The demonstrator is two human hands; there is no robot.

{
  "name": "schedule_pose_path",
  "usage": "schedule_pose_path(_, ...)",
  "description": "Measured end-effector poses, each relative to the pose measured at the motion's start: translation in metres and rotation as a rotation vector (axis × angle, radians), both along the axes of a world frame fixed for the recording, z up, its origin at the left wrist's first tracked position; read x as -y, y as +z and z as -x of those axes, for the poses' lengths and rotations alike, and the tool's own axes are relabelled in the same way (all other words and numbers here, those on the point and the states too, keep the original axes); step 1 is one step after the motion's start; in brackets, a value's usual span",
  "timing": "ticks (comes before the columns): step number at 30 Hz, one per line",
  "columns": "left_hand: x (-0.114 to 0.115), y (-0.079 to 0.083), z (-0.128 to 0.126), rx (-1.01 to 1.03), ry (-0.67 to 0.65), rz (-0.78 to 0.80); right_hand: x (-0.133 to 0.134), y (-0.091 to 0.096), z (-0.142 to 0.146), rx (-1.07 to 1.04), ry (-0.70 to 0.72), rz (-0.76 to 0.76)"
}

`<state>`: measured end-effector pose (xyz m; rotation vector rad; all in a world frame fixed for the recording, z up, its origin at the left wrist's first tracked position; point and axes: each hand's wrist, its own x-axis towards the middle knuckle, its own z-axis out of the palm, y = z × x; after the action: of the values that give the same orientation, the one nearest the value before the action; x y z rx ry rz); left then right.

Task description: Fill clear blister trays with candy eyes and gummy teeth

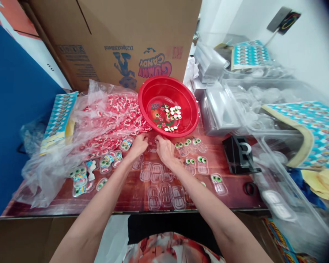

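Just in front of the red basin (168,132), my left hand (139,145) and my right hand (165,149) are close together above the table, fingers curled and closed. Between them is a clear plastic tray (152,147), and the fingertips appear to pinch its sides, though they are partly hidden. Inside the basin lie green-and-white eyeball candies (175,112). Clear moulded trays (157,172) lie in rows nearer my body. Several trays on the right hold pairs of eyeball candies (202,159).
Left of the basin is a plastic bag of red-and-white candies (112,117). Filled trays (80,180) lie nearer the left edge. A cardboard box (98,33) stands behind. A black tape dispenser (237,155) and clear plastic bins (252,126) are at right.
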<state>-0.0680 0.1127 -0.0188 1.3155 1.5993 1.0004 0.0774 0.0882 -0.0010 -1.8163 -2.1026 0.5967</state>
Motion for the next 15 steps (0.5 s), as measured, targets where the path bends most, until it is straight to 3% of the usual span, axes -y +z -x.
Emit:
schedule_pose_path(7, -0.008, -0.004, -0.001, -0.081, -0.041, 0.040, -0.012, -0.003, 0.001, 0.184, 0.053, 0.023)
schedule_pose_path(15, -0.009, 0.004, -0.014, -0.195, -0.104, 0.078, -0.003, 0.001, -0.009, 0.150, 0.045, 0.004)
